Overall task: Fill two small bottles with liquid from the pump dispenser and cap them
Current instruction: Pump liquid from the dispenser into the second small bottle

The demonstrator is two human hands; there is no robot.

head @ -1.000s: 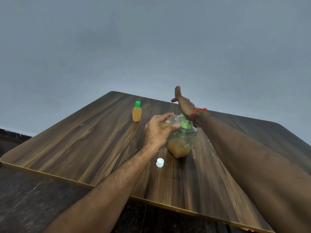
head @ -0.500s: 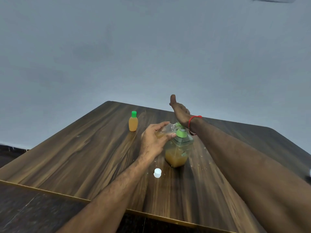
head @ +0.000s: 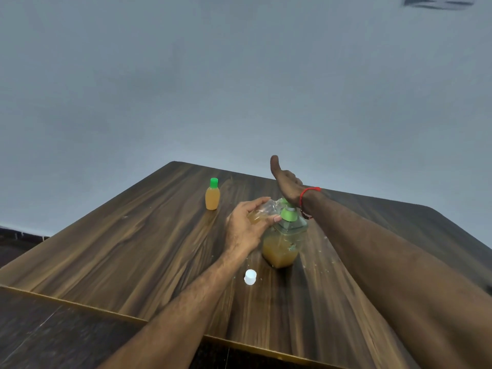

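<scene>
- Left hand point(head: 246, 225) grips bottle point(head: 262, 213) at pump point(head: 288, 213) spout, unchanged.
- Right hand point(head: 286, 182), fingers released, stays pressing pump; filling continues.
- Cap point(head: 250, 276) waits near on worktop point(head: 106, 249).

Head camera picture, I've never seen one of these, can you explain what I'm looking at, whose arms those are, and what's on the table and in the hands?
There is no machine here. The picture comes from a wide-angle camera worn on a person's head, looking forward and down, so the two bare arms reaching in from the bottom are the wearer's own.

The surface is a dark wooden table. On it stands a clear pump dispenser with a green pump top, partly filled with amber liquid. The right hand, with a red thread at the wrist, presses down on the pump with its heel, fingers straight. The left hand holds a small clear bottle tilted at the spout; it is partly filled.

Further back stands a second small bottle, full and closed with a green cap. A white cap lies loose on the table near the dispenser.
</scene>
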